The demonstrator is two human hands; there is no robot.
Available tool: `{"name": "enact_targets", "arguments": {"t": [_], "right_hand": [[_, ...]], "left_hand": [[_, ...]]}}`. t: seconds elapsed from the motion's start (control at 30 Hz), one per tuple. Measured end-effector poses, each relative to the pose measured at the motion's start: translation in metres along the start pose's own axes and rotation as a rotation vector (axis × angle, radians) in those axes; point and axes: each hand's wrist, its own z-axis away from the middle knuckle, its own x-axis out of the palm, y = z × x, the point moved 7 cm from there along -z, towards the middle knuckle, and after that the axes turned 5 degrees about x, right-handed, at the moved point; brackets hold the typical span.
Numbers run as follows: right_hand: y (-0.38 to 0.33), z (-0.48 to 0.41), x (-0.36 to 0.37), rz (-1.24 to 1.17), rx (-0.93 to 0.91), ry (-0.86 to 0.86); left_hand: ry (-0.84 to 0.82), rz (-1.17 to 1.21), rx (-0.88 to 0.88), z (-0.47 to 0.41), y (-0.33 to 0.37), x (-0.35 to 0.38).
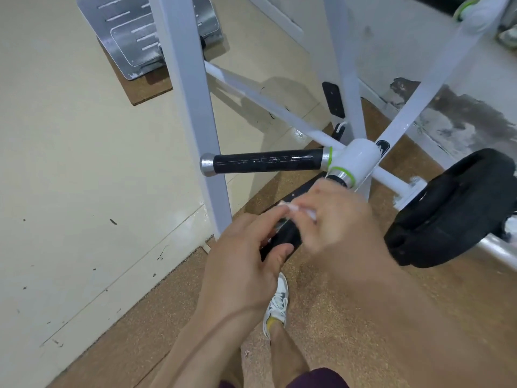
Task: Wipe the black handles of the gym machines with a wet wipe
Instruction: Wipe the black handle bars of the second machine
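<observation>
Gripping the near black handle (282,239) at its lower end, the left hand (246,261) has fingers and thumb curled round it. The right hand (341,222), blurred, sits just beyond at 2 o'clock, fingers curled, pinching a white wet wipe (291,206) against the same handle. This handle runs up to 1 o'clock into a white hub (361,158), just below frame centre. A second black handle (265,161) projects from that hub toward 9 o'clock, horizontal, scuffed, capped in grey metal, touched by neither hand. A black weight plate (447,208) lies at 3 o'clock of the hands. A perforated metal footplate (145,32) is at 11 o'clock, well apart. A white shoe (277,303) stands on brown cork flooring (363,317) at 6 o'clock.
</observation>
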Motion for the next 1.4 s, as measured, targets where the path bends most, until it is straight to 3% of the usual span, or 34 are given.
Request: {"name": "enact_targets", "arguments": {"t": [0.1,0.23,0.33,0.53,0.67,0.83,1.03,1.17,1.3,1.4], "right_hand": [[0.021,-0.013,-0.012,-0.062,0.087,0.144],[0.005,0.016,0.002,-0.134,0.007,0.152],[0.022,-0.007,-0.012,-0.087,0.071,0.256],[0.006,0.011,0.004,-0.133,-0.01,0.111],[0.034,-0.008,-0.014,-0.212,0.05,0.298],[0.017,0.017,-0.001,-0.245,-0.036,0.208],[0.045,0.005,-0.015,-0.234,-0.063,0.43],[0.034,0.027,0.003,-0.177,-0.072,0.387],[0.062,-0.002,-0.019,-0.215,0.031,0.541],[0.047,0.014,-0.009,-0.225,-0.003,0.469]], "left_hand": [[-0.042,-0.057,0.024,-0.002,0.004,0.002],[-0.056,-0.015,0.004,-0.007,0.007,0.0],[-0.074,-0.06,0.026,-0.007,0.01,0.001],[-0.073,-0.063,0.034,-0.011,0.013,0.003],[-0.064,-0.089,0.065,-0.013,0.016,0.004],[-0.048,-0.088,0.092,-0.024,0.023,0.008],[-0.012,-0.159,0.118,-0.026,0.029,0.006],[0.063,-0.057,0.062,-0.024,0.019,0.0],[0.023,-0.064,0.063,-0.022,0.019,0.002],[0.023,-0.063,0.065,-0.022,0.019,0.002]]}}
